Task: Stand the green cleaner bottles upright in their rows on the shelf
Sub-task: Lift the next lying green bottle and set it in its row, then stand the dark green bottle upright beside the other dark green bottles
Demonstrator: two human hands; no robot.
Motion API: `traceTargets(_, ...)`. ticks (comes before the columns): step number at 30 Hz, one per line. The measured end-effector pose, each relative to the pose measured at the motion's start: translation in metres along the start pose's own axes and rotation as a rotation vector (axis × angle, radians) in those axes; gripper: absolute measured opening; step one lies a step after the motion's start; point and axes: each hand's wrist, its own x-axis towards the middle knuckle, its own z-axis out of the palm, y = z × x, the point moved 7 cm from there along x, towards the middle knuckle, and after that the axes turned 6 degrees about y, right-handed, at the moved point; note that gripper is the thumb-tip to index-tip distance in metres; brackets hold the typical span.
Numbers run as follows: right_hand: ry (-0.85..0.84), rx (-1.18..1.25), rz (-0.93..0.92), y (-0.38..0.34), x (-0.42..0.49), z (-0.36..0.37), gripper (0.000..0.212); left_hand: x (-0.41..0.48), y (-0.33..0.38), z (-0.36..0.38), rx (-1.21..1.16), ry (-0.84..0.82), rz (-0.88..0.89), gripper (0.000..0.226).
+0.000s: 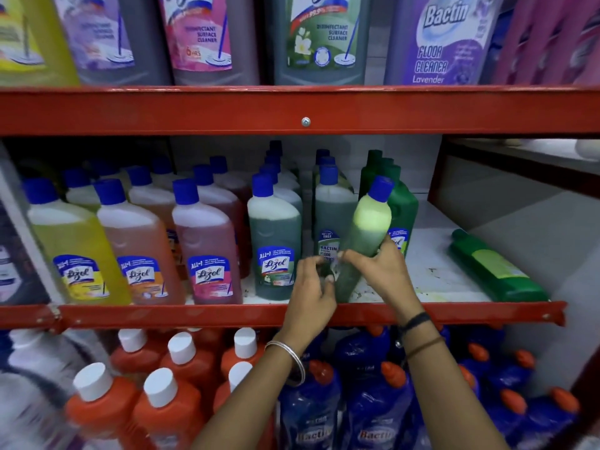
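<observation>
A green cleaner bottle with a blue cap (365,228) leans to the right at the front of the middle shelf (292,313). My right hand (376,271) grips its lower half from the right. My left hand (313,284) touches its base from the left with curled fingers. Behind it stand rows of green bottles: a Lizol one (274,241), a Bactin one (331,209) and a dark green one (401,209). Another dark green bottle (493,267) lies on its side at the shelf's right end.
Yellow (73,245), orange (139,248) and pink (207,248) Lizol bottles fill the shelf's left part. A red shelf beam (292,108) runs above, with large bottles on it. Orange (168,401) and blue (373,401) bottles stand on the shelf below.
</observation>
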Motion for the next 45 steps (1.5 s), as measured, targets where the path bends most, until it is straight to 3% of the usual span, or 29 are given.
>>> traceTargets(2, -0.079, 0.152, 0.011, 0.001, 0.001, 0.001, 0.03, 0.003, 0.002, 0.002, 0.021, -0.019, 0.002, 0.045)
traceTargets(7, -0.245, 0.308, -0.009, 0.0, 0.005, 0.006, 0.033, 0.011, -0.002, 0.005, 0.073, -0.075, -0.01, 0.078)
traceTargets(13, -0.292, 0.288, -0.078, -0.002, 0.028, 0.01, 0.035, 0.005, 0.009, 0.001, 0.193, 0.07, 0.048, 0.081)
traceTargets(20, -0.244, 0.248, -0.137, 0.007, 0.033, 0.0, 0.037, 0.011, 0.011, 0.013, 0.286, 0.075, 0.092, 0.089)
traceTargets(26, -0.133, 0.045, -0.206, 0.007, 0.028, -0.015, 0.035, 0.004, 0.012, 0.013, 0.292, 0.173, 0.079, 0.073)
traceTargets(30, -0.023, -0.006, -0.192, 0.023, 0.032, -0.06, 0.029, -0.016, 0.057, 0.031, 0.396, 0.371, 0.336, 0.047)
traceTargets(32, 0.085, -0.118, -0.208, 0.034, 0.04, -0.099, 0.025, -0.021, 0.087, 0.068, 0.314, 0.271, 0.435, 0.041)
traceTargets(36, 0.22, -0.489, -0.143, 0.067, 0.069, -0.172, 0.027, -0.006, 0.116, 0.148, 0.169, -0.037, 0.393, 0.039)
traceTargets(40, 0.108, -0.731, 0.146, 0.105, 0.096, -0.217, 0.037, 0.02, 0.107, 0.222, 0.122, -0.359, 0.088, 0.048)
traceTargets(43, -0.054, -0.643, 0.328, 0.126, 0.106, -0.226, 0.047, 0.03, 0.095, 0.259, 0.142, -0.486, -0.184, 0.058)
traceTargets(45, -0.108, -0.532, 0.353, 0.137, 0.109, -0.226, 0.05, 0.029, 0.09, 0.277, 0.171, -0.557, -0.298, 0.067)
